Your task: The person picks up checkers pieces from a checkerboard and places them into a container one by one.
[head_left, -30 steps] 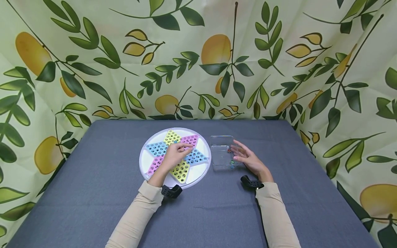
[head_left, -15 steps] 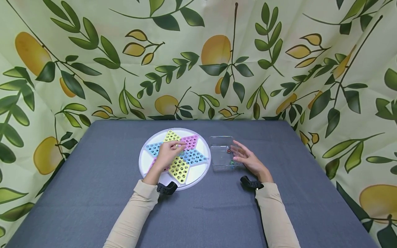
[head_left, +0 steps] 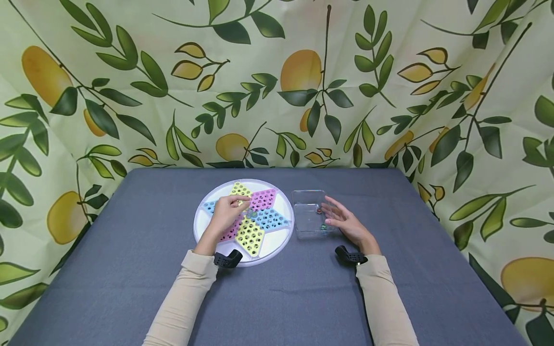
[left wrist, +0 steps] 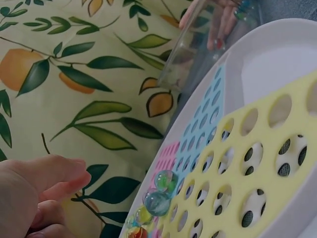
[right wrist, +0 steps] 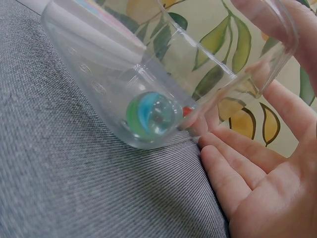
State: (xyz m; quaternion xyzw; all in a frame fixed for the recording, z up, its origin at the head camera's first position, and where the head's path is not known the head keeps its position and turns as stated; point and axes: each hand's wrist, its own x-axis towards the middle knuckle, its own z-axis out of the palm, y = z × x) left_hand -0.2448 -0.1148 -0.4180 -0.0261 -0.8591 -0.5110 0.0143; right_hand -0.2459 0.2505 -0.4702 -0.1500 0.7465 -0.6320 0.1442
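Note:
My left hand (head_left: 227,214) hovers over the left side of a round white Chinese checkers board (head_left: 277,240). Its thumb and index fingertips come close together, with the other fingers curled, in the left wrist view; no marble shows there, and I cannot tell whether one is hidden. Near the board's middle sit several glass marbles, among them a teal one (left wrist: 157,202) and an orange-red one (left wrist: 137,232). My right hand (head_left: 349,227) rests at the right side of a clear plastic box (head_left: 305,230), fingers loosely extended along its wall. Inside lie a green-and-blue marble (right wrist: 151,116) and a red one (right wrist: 187,111).
The board's star has yellow, pink and blue points with holes. A blue-grey cloth (head_left: 285,307) covers the table. Behind stands a leaf-and-fruit patterned curtain (head_left: 259,57). Each wrist wears a black camera strap (head_left: 228,259).
My left hand has moved left across the board, from its middle toward the left side, uncovering marbles at the centre. The right hand and the box have stayed in place.

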